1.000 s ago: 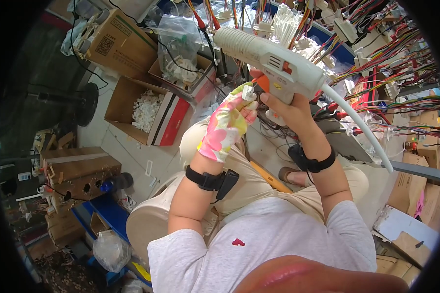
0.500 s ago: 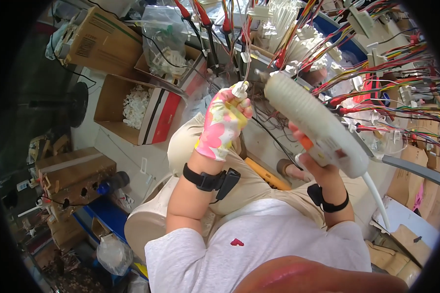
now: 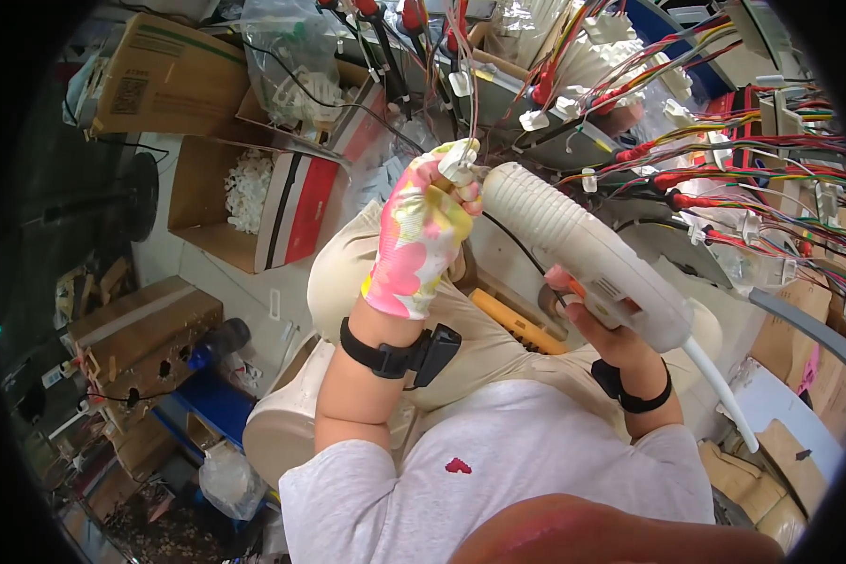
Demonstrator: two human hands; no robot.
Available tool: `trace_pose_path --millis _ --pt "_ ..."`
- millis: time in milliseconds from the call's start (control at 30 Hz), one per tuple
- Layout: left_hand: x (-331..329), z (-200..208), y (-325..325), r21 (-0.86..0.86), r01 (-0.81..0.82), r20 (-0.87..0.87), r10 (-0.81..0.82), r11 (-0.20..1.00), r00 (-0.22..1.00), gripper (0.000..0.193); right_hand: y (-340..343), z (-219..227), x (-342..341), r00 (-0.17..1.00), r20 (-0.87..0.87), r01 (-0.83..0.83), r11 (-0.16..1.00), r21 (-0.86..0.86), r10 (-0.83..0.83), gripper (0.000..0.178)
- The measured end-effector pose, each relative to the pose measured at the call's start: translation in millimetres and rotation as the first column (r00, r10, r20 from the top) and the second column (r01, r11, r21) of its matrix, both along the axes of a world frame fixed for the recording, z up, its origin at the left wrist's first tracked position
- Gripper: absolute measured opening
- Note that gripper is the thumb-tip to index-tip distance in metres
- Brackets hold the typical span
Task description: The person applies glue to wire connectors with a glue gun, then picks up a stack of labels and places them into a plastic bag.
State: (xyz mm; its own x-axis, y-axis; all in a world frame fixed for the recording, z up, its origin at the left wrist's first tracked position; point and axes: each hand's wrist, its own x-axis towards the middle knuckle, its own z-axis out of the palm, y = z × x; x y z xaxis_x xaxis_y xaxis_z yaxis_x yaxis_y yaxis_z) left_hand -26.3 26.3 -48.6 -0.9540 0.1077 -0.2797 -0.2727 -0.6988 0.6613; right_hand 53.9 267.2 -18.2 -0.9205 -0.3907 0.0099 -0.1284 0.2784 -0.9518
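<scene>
My left hand (image 3: 421, 221), in a flowered pink, yellow and white glove that leaves the fingertips bare, is closed around a small white plastic connector (image 3: 458, 162). Thin wires (image 3: 473, 103) run up from it. My right hand (image 3: 603, 324) is bare and grips a cream-white hot glue gun (image 3: 583, 246) with a ribbed front and an orange trigger. A white glue stick (image 3: 722, 395) juts from the gun's back end. The gun's tip is beside the connector; my left fingers partly hide whether they touch.
Wire bundles with red clips (image 3: 675, 179) and white connectors fan out at upper right. Black probes with red ends (image 3: 385, 52) hang at the top. At left stands an open carton (image 3: 197, 188) with small white parts. A yellow-orange bar (image 3: 517, 321) lies below, between my legs.
The glue gun has moved slightly left and down, its tip closer to the connector. My left hand, still holding the connector, has shifted slightly left. The surroundings have shifted in view.
</scene>
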Motion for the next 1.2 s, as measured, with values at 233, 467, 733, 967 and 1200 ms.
trace_pose_path --millis 233,467,733,967,1200 --pt "1 4 0 0.018 0.035 0.03 -0.036 0.999 0.999 0.046 -12 11 -2 0.955 0.29 0.152 0.946 -0.285 -0.066 0.034" --pt "2 -6 -4 0.123 0.087 -0.061 -0.08 0.989 0.995 0.042 -5 4 0 0.969 0.246 0.08 0.972 -0.219 -0.024 0.03" --pt "4 -1 -5 0.049 0.092 -0.088 -0.088 0.995 0.992 0.037 -4 6 -1 0.969 0.244 0.079 0.981 -0.177 -0.034 0.026" --pt "3 1 -7 0.116 0.099 -0.045 -0.094 0.988 0.995 0.035 -5 5 0 0.979 0.203 0.063 0.982 -0.178 -0.026 0.029" --pt "3 11 2 -0.095 0.033 -0.049 -0.038 0.995 0.998 0.032 -4 8 2 0.952 0.297 0.138 0.974 -0.18 -0.08 0.029"
